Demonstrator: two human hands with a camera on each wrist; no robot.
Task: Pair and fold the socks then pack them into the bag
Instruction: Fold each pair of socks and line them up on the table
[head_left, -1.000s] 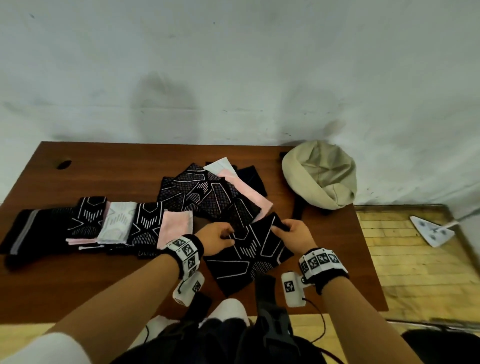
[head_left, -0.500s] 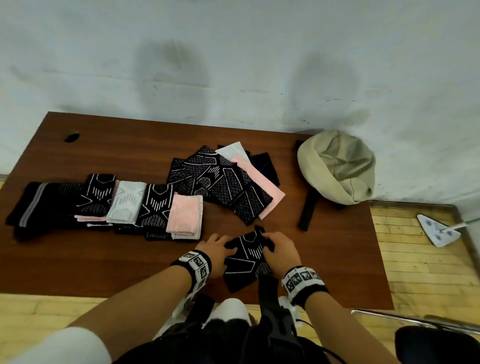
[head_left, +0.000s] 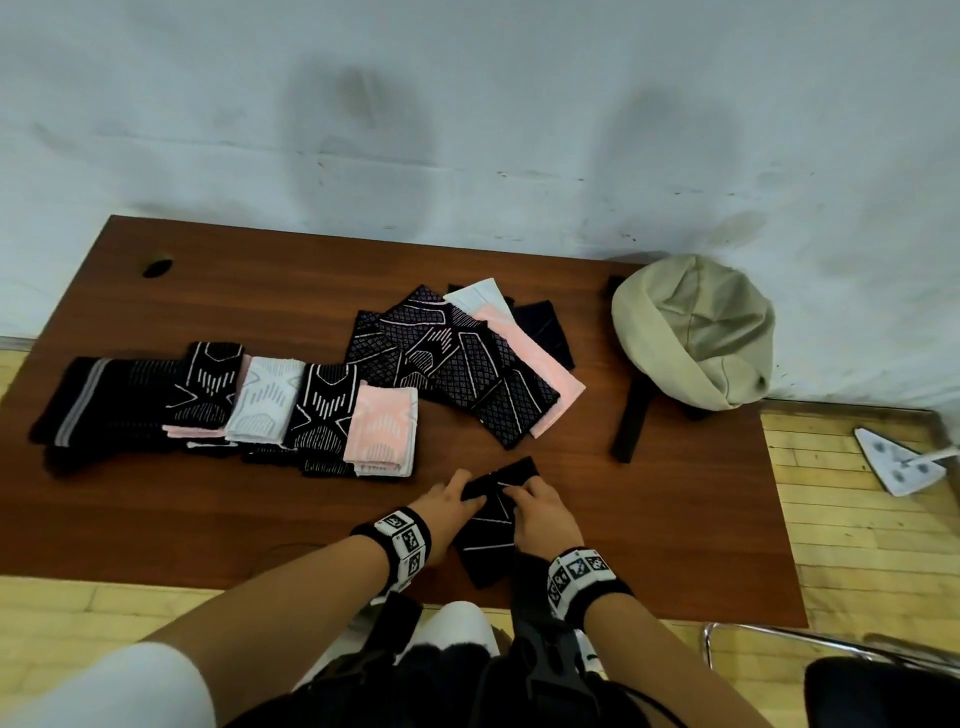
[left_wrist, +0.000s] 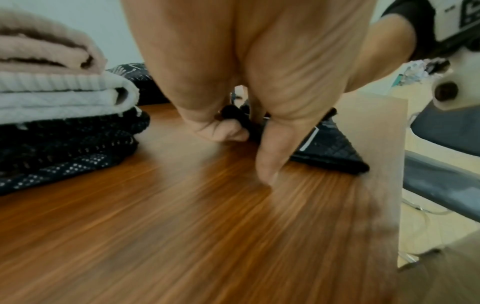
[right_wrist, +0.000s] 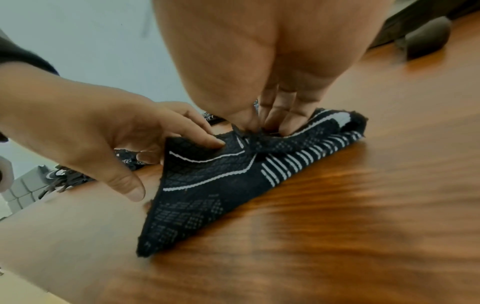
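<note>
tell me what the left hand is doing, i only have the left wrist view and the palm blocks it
Observer: The right wrist view shows the left hand pinching a raised corner of the black patterned sock.
Operator: and the right hand
Observer: The right hand has its fingers pressed into the sock's middle fold.
Operator: where's the bag
Observer: The head view shows the beige bag at the table's far right corner, apart from the sock.
</note>
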